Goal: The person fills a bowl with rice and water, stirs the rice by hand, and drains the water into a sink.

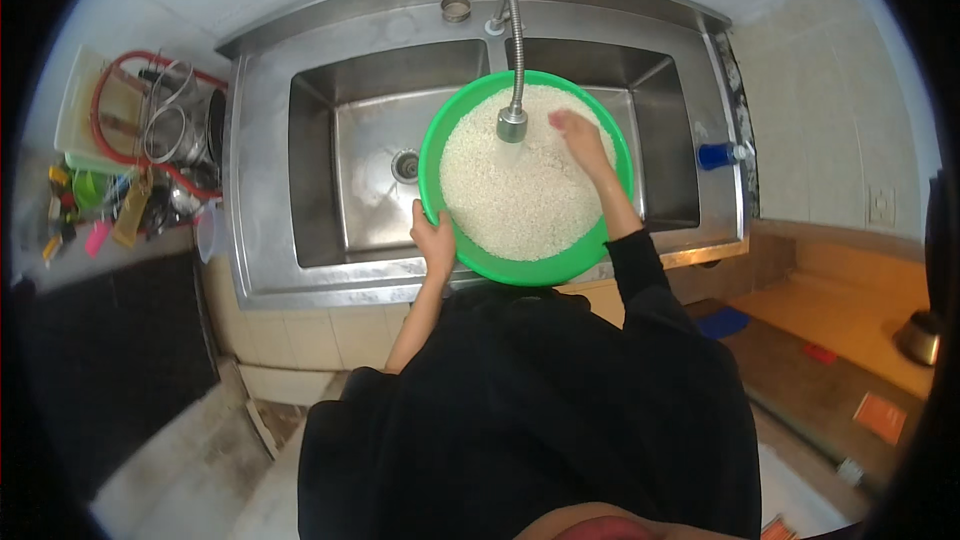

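Note:
A large green plastic basin (547, 270) rests over the double sink, spanning the divider and reaching its front edge. White rice grains (517, 202) fill much of it. My left hand (435, 240) grips the basin's near-left rim, thumb on the inner side. Over the rice at the far right is my right hand (581, 139); its fingers are blurred, and whether they hold any grains cannot be told. The flexible metal faucet (517, 60) arches over the basin. Below its spout head (512, 125) a pale streak like running water meets the rice.
The left sink bowl (375, 187) shows a drain (406, 166). A small round metal strainer (456, 7) sits on the back ledge. On the right ledge lies a blue bottle (720, 156). Kitchen utensils, a white tub (97, 105) and a red hose (97, 105) crowd the left side.

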Available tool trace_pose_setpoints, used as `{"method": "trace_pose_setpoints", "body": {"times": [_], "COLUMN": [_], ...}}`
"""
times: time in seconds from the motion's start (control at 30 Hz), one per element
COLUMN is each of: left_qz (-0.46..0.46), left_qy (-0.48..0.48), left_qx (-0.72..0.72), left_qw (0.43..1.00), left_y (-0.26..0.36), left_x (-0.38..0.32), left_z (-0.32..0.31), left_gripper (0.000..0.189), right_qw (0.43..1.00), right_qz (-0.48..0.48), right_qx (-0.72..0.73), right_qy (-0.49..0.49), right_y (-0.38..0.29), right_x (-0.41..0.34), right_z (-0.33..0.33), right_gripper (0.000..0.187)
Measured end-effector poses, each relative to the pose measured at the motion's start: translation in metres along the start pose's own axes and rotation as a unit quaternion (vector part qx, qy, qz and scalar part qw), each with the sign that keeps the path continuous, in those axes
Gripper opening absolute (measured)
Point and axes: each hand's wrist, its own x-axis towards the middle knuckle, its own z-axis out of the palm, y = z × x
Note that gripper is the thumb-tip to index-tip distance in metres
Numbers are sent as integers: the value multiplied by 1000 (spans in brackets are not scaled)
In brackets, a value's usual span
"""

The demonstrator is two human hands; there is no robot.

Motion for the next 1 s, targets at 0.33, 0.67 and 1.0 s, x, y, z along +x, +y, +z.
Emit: {"method": "trace_pose_setpoints", "body": {"times": [0.33, 0.67, 1.0], "left_qz": [-18, -42, -73], "left_qy": [80, 63, 36], "left_qx": [49, 13, -13], "left_qw": [995, 997, 997], "left_y": [0, 10, -13], "left_x": [-2, 23, 22], "left_z": [0, 7, 7], "left_gripper": [14, 13, 17], "right_qw": [877, 710, 727], "right_qz": [16, -71, -281], "right_qx": [-336, -314, -535], "right_qy": [-342, -626, -326], "right_y": [12, -18, -43], "right_x": [48, 23, -82], "right_z": [80, 83, 47], "right_gripper": [51, 52, 76]}}
